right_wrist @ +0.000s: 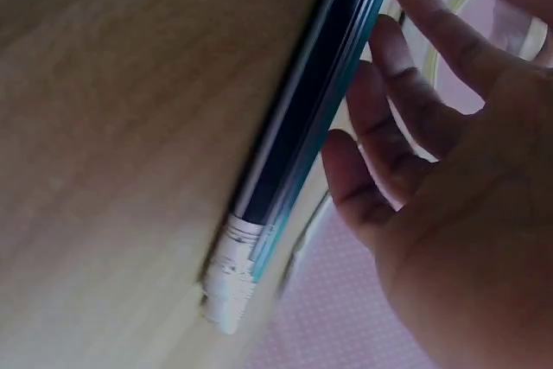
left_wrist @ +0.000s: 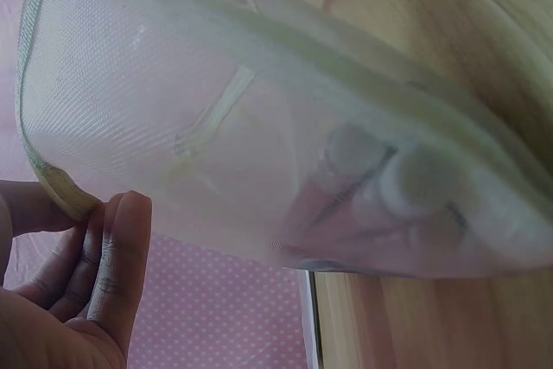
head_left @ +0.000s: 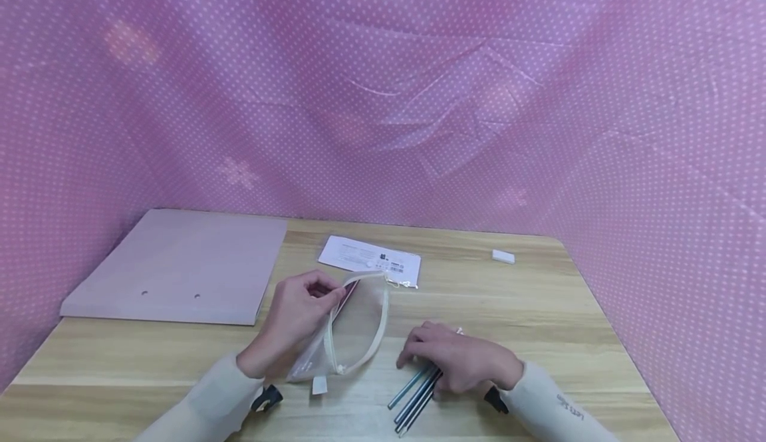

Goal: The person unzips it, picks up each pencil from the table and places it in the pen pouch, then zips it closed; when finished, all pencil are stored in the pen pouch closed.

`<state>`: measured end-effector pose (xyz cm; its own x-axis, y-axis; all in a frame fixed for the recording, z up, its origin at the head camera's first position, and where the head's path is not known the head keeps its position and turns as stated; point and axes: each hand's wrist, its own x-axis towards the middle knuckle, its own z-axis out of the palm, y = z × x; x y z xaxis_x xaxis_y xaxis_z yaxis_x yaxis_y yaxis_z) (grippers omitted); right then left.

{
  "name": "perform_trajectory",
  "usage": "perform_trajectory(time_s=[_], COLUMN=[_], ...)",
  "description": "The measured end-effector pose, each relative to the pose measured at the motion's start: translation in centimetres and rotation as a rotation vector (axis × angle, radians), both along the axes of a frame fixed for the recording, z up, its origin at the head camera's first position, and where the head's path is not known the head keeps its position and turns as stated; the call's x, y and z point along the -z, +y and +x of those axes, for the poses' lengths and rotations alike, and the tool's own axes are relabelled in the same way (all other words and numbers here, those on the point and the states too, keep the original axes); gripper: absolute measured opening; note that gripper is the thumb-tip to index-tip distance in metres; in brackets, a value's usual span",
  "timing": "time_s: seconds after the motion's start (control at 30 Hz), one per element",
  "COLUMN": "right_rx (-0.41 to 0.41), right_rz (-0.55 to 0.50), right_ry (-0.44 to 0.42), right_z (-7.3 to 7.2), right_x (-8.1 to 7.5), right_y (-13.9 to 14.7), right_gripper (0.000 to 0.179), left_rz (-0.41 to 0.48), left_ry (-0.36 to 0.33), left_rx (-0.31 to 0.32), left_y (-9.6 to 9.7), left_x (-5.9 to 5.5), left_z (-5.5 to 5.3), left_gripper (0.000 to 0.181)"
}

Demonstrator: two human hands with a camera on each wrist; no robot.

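My left hand (head_left: 299, 312) pinches the edge of a translucent mesh zip pouch (head_left: 358, 326), whose mouth gapes toward the right. Through the mesh in the left wrist view, several reddish pens with whitish ends (left_wrist: 423, 181) lie inside the pouch. To the right of it, my right hand (head_left: 457, 357) is over a small bunch of pencils (head_left: 414, 399), dark and teal, lying on the table. White erasers (right_wrist: 232, 274) cap their ends in the right wrist view. There the right fingers are loosely bent, with the fingertips right along the pencils' side.
A pale flat folder (head_left: 185, 262) with two small holes lies at the back left of the wooden table (head_left: 479, 296). Behind the pouch is a white printed packet (head_left: 371, 258). A small white eraser-like block (head_left: 503, 256) sits at the back right. Pink dotted cloth (head_left: 383, 96) surrounds the table.
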<state>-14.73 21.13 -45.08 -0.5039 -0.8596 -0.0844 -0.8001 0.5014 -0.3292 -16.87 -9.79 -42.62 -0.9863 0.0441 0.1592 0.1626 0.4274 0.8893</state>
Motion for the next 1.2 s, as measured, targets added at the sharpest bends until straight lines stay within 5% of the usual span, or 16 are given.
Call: perform_trajectory(time_s=[0.23,0.53,0.93,1.2], right_rx=[0.018,0.034,-0.005,0.062], right_rz=[0.020,-0.010,-0.039,-0.231], right_ry=[-0.042,-0.126,-0.075,-0.024], right_z=[-0.9,-1.9,-2.3,-2.5], right_x=[0.5,0.4,-0.2,-1.0], right_y=[-0.3,-0.3,0.1,0.1], right_gripper=[0.050,0.043,0.037,0.026], left_rz=[-0.001,-0.018,-0.006,0.006], left_ry=[-0.017,-0.012,-0.021,-0.014], left_rx=[-0.012,-0.013,-0.004,-0.001], left_y=[0.0,0.1,0.0,0.0], left_x=[0.1,0.1,0.0,0.1], left_z=[0.1,0.1,0.1,0.1], left_gripper=[0.006,0.006,0.007,0.006])
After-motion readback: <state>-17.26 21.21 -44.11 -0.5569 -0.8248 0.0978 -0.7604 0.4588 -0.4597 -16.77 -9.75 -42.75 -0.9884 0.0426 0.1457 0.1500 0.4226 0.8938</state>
